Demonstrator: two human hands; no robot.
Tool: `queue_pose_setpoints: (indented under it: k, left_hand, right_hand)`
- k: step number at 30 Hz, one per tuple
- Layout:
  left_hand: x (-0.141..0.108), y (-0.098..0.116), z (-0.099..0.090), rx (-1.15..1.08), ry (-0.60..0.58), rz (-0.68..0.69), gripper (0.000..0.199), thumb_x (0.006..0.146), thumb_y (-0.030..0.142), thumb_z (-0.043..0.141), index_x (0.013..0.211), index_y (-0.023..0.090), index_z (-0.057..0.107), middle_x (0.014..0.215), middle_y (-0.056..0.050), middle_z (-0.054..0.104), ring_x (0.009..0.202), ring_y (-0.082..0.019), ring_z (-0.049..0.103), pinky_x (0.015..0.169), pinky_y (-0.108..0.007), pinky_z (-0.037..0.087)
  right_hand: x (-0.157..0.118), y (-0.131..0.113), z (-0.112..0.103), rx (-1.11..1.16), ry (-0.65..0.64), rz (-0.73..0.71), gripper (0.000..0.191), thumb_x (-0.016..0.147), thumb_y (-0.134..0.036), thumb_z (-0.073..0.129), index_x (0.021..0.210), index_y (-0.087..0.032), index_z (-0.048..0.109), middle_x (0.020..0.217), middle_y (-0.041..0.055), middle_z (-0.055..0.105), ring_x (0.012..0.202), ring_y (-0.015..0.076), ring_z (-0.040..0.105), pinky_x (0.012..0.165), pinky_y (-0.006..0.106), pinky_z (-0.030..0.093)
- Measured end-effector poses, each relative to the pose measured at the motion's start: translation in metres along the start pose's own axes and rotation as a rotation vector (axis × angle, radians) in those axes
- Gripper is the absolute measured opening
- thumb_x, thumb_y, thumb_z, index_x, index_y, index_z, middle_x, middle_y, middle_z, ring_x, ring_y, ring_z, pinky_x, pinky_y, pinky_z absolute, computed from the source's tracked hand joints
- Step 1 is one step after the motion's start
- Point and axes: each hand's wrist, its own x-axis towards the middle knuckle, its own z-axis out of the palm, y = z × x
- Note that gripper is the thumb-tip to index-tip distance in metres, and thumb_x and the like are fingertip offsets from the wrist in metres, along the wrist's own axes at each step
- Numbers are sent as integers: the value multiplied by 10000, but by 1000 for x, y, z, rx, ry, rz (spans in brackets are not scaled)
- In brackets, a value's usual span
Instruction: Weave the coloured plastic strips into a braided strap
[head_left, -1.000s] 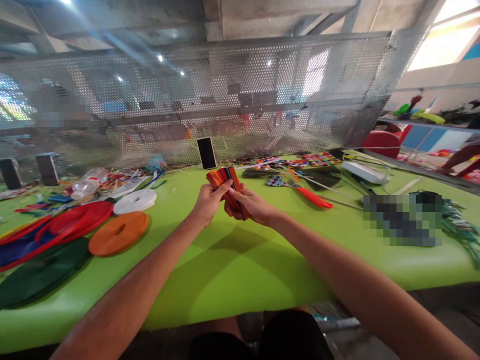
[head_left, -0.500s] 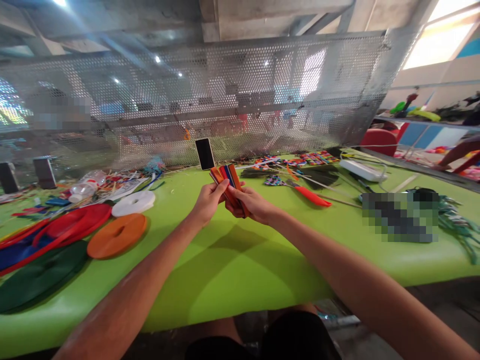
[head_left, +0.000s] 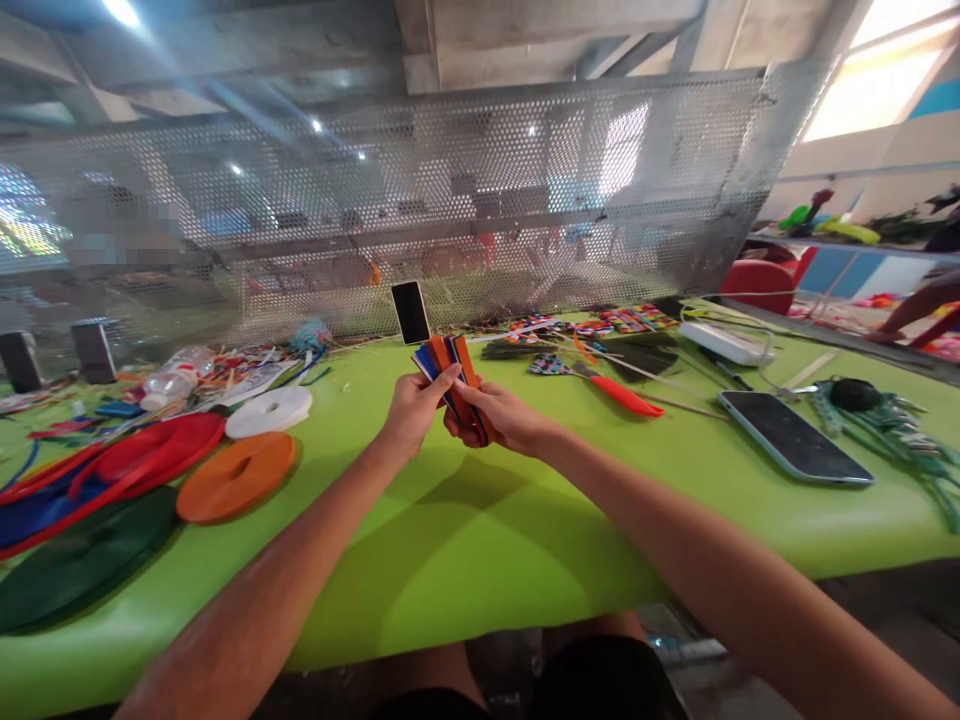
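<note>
Both my hands meet above the green table (head_left: 450, 560), closed around a bundle of coloured strips (head_left: 472, 365) in orange, blue, red and white. My left hand (head_left: 414, 408) pinches the bundle from the left, thumb on top. From the right, my right hand (head_left: 501, 412) grips its lower part, with fingers wrapped behind. The upper ends fan out over my thumbs. A phone (head_left: 411, 312) with a dark screen stands upright just beyond the bundle.
At left lie flat rolls of strip: orange (head_left: 236, 478), white (head_left: 268, 412), green (head_left: 90, 555) and red (head_left: 161, 445). On the right are a red-handled tool (head_left: 626, 397), a lying phone (head_left: 795, 437) and a white power strip (head_left: 726, 343). A perforated metal screen (head_left: 487, 210) rises behind.
The bundle's upper ends have shifted, with more blue and white strips showing on the left side. Both hands keep nearly the same place.
</note>
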Motion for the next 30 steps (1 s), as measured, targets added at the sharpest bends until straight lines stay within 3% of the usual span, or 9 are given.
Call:
queue_pose_setpoints:
  k: [5, 10, 15, 22, 30]
  left_hand:
    - [-1, 0, 2, 43, -76, -67, 556, 693, 579, 739, 888, 61, 691, 639, -95, 721, 317, -123, 536, 295, -233, 407]
    - [-1, 2, 3, 35, -56, -44, 526, 710, 554, 721, 912, 72, 665, 730, -114, 742, 330, -106, 540, 293, -213, 390]
    - [0, 2, 1, 29, -83, -31, 513, 706, 548, 733, 897, 74, 691, 786, -134, 750, 363, -106, 553, 317, -221, 412]
    - [1, 3, 1, 36, -109, -13, 646, 663, 624, 746, 981, 62, 723, 730, -127, 741, 384, -114, 565, 336, -222, 420]
    - [2, 2, -2, 47, -137, -24, 667, 697, 613, 728, 1092, 76, 707, 875, -154, 754, 450, -128, 618, 331, -207, 424]
  right_hand:
    - [1, 1, -1, 13, 26, 16, 336, 967, -472, 463, 860, -163, 539, 620, 9, 639, 419, 95, 541, 395, 198, 421]
    - [3, 1, -1, 9, 55, 19, 389, 969, -472, 458, 799, -138, 564, 635, 29, 642, 435, 96, 553, 399, 207, 439]
    - [2, -1, -1, 14, 24, 15, 399, 955, -492, 473, 782, -144, 564, 628, 23, 622, 429, 80, 508, 387, 194, 396]
    - [1, -4, -1, 21, 9, 22, 372, 946, -501, 488, 791, -166, 535, 612, 5, 597, 411, 59, 408, 374, 177, 289]
    - [-1, -7, -2, -56, -45, -22, 445, 957, -537, 432, 740, -157, 518, 630, 5, 563, 400, 44, 329, 367, 174, 242]
